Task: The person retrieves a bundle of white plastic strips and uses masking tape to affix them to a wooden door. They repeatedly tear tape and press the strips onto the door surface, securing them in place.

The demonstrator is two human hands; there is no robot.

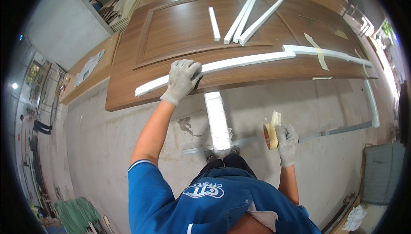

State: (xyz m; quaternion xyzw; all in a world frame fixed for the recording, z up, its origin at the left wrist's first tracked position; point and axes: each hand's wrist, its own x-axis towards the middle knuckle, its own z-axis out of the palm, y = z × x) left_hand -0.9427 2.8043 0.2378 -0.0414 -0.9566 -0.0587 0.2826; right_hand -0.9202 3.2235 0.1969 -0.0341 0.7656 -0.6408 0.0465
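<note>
A grey-gloved left hand (183, 80), mine, is closed over a long white foam strip (244, 60) that lies along the near edge of a brown panelled door (171, 41). The fingers are curled, and their tips are partly hidden. Off the door's near edge, lower and to the right, my right hand (287, 144), also gloved, grips a roll of masking tape (270, 136) with a loose end sticking up. Another foam strip (317, 50) continues to the right, with a tape piece (319, 54) stuck across it. Several loose foam strips (246, 17) rest farther back on the door.
Below the door's near edge a white wrapped block (217, 118) stands in front of my feet. A metal bar (338, 132) runs low on the right. Stacked boards (128, 5) stand at the far left, and a green cloth (77, 214) lies at the lower left.
</note>
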